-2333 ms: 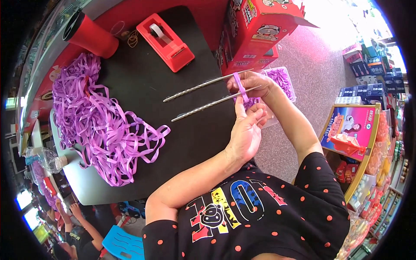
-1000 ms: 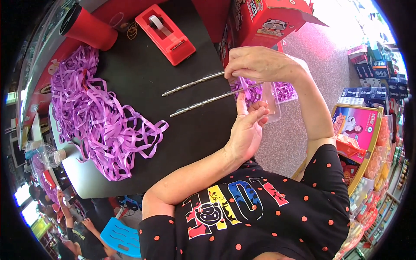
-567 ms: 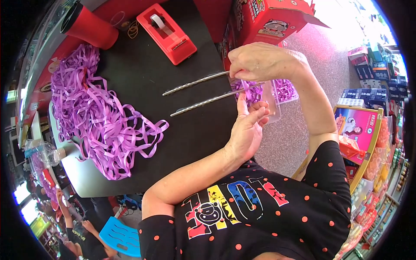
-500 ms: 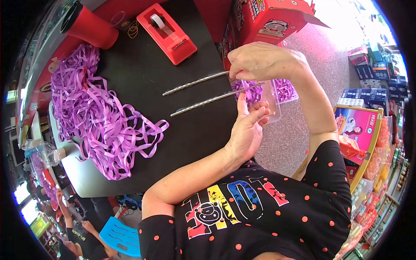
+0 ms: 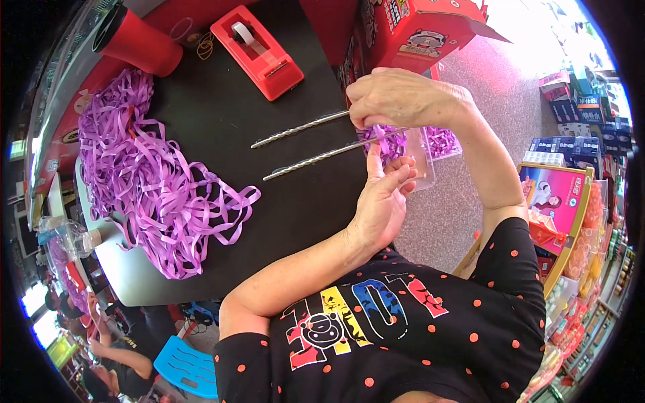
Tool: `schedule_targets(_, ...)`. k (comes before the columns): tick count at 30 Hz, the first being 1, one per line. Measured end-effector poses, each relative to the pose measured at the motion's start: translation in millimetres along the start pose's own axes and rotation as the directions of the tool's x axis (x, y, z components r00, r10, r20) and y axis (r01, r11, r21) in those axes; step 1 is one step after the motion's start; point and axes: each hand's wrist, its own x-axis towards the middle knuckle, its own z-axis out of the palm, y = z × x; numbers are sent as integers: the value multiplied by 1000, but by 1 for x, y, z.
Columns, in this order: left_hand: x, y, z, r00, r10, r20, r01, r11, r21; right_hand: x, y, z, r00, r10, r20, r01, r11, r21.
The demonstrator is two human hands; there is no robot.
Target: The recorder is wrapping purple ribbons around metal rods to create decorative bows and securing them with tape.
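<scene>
Two thin, twisted metal rods lie side by side over the black table, an upper rod (image 5: 299, 131) and a lower rod (image 5: 312, 161). At their right ends, my right hand (image 5: 406, 99) has its fingers pinched together, over a purple ribbon (image 5: 381, 136) that wraps the lower rod. Just below, my left hand (image 5: 386, 201) presses its index fingertip to the same ribbon, thumb and other fingers curled. Fingers partly hide the ribbon's ends. Beyond the left hand sits a clear plastic box (image 5: 431, 171) with small purple ribbon pieces.
A large tangled pile of purple ribbon (image 5: 168, 195) covers the left of the black table (image 5: 222, 87). A red tape dispenser (image 5: 275, 70) and a red cup (image 5: 144, 47) stand at the back. A red carton (image 5: 430, 37) is at the back right, a blue stool (image 5: 188, 369) lower left.
My right hand has shifted slightly left, over the end of the upper rod. My left hand stays almost in place. Another person at the far lower left has moved their arms.
</scene>
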Motion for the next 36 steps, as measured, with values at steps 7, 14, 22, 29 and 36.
schedule_targets(7, 2, -2, -1, 1000, -3, 8, 3, 1000, -14, -38, 18, 23, 929, -79, -361, 117, 989, 86)
schedule_targets(14, 3, -2, -1, 999, 13, 41, -11, 999, -35, -71, 7, 48, 893, 22, -449, -87, 988, -125)
schedule_targets(22, 4, 0, 2, 993, 96, 68, -93, 995, -43, -47, -16, 42, 813, 6, -583, -82, 991, -104)
schedule_targets(29, -31, 11, 21, 997, -68, 22, 65, 992, 108, -28, -9, 44, 758, 490, -430, -188, 795, 576)
schedule_targets(36, -115, 87, -17, 890, -58, 453, -259, 752, 606, -25, 33, 50, 839, 543, 2, -300, 461, 835)
